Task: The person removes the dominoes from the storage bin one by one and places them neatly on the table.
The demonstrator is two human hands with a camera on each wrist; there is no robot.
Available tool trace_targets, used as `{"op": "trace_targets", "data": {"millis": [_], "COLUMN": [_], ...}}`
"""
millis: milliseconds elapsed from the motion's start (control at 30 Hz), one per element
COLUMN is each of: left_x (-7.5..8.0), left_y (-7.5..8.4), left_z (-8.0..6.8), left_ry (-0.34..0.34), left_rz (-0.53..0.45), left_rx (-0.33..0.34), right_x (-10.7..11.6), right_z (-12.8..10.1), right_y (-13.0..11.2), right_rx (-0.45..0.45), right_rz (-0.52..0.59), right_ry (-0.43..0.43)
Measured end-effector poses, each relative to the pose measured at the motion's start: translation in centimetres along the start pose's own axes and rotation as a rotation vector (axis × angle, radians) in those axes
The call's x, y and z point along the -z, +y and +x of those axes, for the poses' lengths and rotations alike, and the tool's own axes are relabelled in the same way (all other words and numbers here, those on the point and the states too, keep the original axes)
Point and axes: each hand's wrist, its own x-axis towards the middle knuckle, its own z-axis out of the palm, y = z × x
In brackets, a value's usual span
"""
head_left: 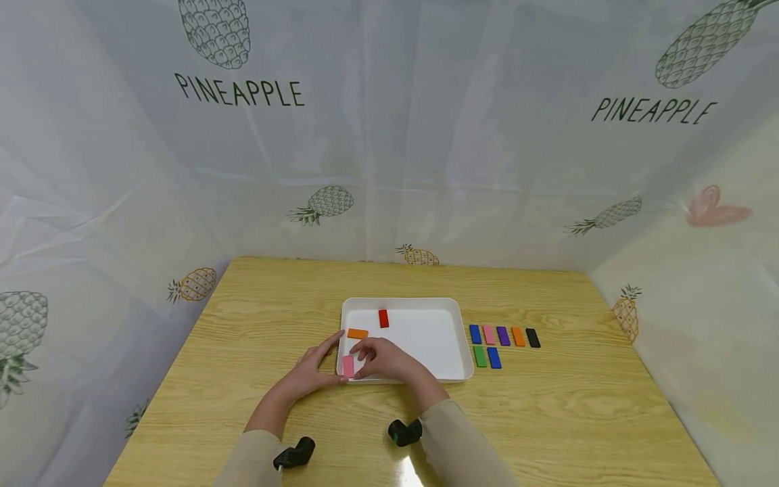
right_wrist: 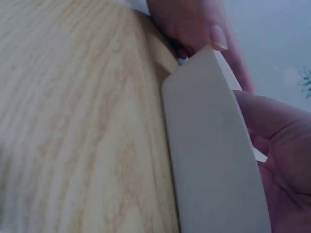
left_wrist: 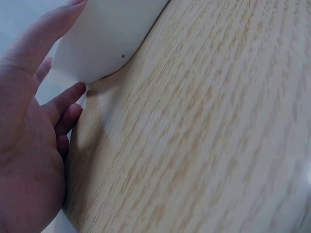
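A white tray (head_left: 420, 338) lies on the wooden table. My left hand (head_left: 307, 372) spreads around its near left corner, thumb at the front wall and index finger along the left wall. Inside that corner is a flat pink rectangular block (head_left: 348, 366). My right hand (head_left: 386, 358) reaches over the front wall and pinches this block, index fingertip at its far end and thumb at its near end. The right wrist view shows the right hand (right_wrist: 286, 141) behind the wall, which hides the block. Beyond it in the tray lie an orange block (head_left: 358, 333) and a red block (head_left: 383, 318).
Right of the tray, several blocks form two rows, among them a pink block (head_left: 489, 335), a black block (head_left: 533, 338) and a green block (head_left: 480, 357). A pineapple-print curtain (head_left: 402, 135) hangs behind the table (head_left: 566, 406) and at its sides.
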Motion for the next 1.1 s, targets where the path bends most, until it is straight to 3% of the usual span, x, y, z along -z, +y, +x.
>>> {"op": "trace_targets", "data": {"millis": [233, 700, 1100], "left_x": [0.1, -0.1, -0.1], "left_y": [0.0, -0.5, -0.4], "left_z": [0.0, 0.2, 0.1], "left_ry": [0.000, 0.002, 0.004], "left_rz": [0.015, 0.011, 0.017], "left_rx": [-0.013, -0.028, -0.022], "right_x": [0.1, -1.0, -1.2], "right_z": [0.5, 1.6, 1.4], "right_y": [-0.1, 0.3, -0.1], "right_rx": [-0.017, -0.074, -0.089], "right_rz": [-0.027, -0.178, -0.240], "right_ry": [-0.030, 0.025, 0.060]}}
